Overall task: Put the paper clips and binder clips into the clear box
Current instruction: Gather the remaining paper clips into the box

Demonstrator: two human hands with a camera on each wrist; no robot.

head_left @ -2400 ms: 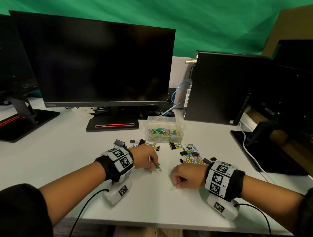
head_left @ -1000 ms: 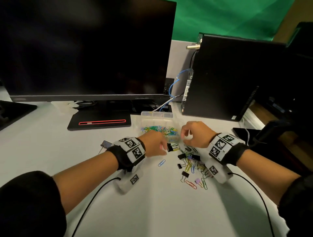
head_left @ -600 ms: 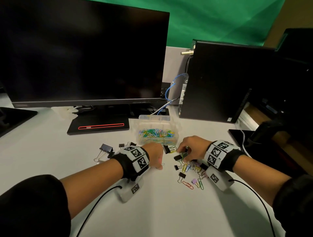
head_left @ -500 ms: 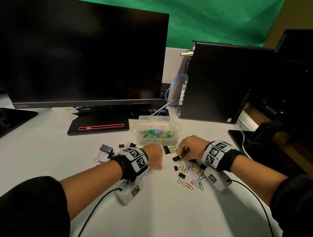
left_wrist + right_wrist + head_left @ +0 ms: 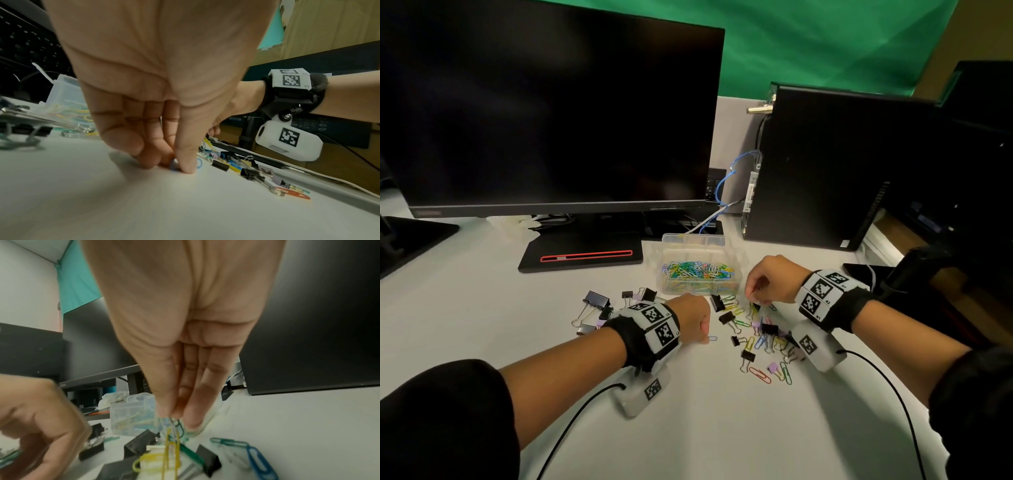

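The clear box (image 5: 700, 274) stands open on the white desk, holding several coloured paper clips. Loose paper clips and black binder clips (image 5: 760, 337) lie scattered in front of it and to its left (image 5: 599, 303). My left hand (image 5: 697, 323) is down on the desk, thumb and fingers pinching a blue paper clip (image 5: 174, 164). My right hand (image 5: 760, 291) hovers just right of the box, its fingertips (image 5: 164, 413) pinching a few paper clips, yellow and green (image 5: 171, 439), that dangle over the pile.
A large dark monitor (image 5: 551, 113) with its base (image 5: 582, 255) stands behind the box. A black computer tower (image 5: 825, 164) with blue cables stands to the right, another dark stand at far right (image 5: 921, 270). White desk (image 5: 705, 428) lies bare near me.
My left hand has settled on the desk and closed its fingers on the blue clip. My right hand has lifted slightly from the pile with clips pinched in it.
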